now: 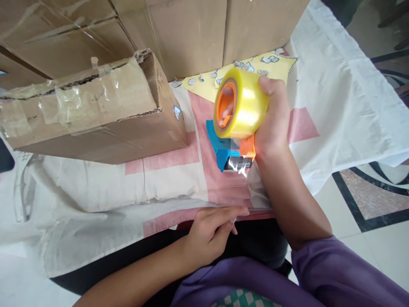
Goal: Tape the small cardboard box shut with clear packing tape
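My right hand (275,111) is closed around a tape dispenser (226,149) with blue and orange parts, raised over the cloth. On it sits a thick roll of clear yellowish tape (252,102), and some fingers show through the orange hub. A short loose end of tape hangs by the serrated edge. Low in front of my body, at the cloth's near edge, is my left hand (212,234), its index finger stretched out to the right. The other fingers are partly hidden, and no held thing can be made out. To the left stands a taped cardboard box (105,132).
Larger cardboard boxes (188,34) line the back of the table. A yellow paper (204,87) with several small cut-out scraps lies in front of them. The white and pink tablecloth (172,183) is creased. Tiled floor (380,200) shows at the right.
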Tool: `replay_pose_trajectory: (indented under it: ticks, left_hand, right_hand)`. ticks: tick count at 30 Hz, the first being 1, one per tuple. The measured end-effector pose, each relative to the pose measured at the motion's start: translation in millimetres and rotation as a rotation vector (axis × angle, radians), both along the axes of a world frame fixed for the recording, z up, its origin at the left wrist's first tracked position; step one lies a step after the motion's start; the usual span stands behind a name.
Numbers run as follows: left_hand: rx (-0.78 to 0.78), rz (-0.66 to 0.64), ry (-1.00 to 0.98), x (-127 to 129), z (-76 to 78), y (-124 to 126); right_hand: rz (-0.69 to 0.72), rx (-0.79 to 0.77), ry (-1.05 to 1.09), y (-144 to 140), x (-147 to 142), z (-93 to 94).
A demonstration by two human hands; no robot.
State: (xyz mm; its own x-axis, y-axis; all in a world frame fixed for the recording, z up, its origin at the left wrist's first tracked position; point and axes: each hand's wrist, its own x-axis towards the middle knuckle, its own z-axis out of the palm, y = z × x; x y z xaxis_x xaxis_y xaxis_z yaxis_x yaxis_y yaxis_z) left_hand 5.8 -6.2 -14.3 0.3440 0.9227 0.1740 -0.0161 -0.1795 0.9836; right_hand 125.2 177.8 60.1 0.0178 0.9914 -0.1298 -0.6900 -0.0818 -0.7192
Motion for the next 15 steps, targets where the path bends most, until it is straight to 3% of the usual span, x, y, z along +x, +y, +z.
replay_pose_trajectory:
  ticks: [3,8,15]
  left_hand:
    - [-0.005,0.004,0.045,-3.3,-1.4,3.6]
    - [0.067,-0.003,0.119,-10.0,3.2,13.3]
    - [0.122,0.009,0.147,-12.5,10.9,21.0]
  right_hand:
    - [0.017,0.039,0.012,2.4,0.9,-2.8]
    - [-0.109,0.047,-0.037,3.9,3.6,-2.2]
    - [-0.041,0.072,-0.079,2.5,13.3,-6.4]
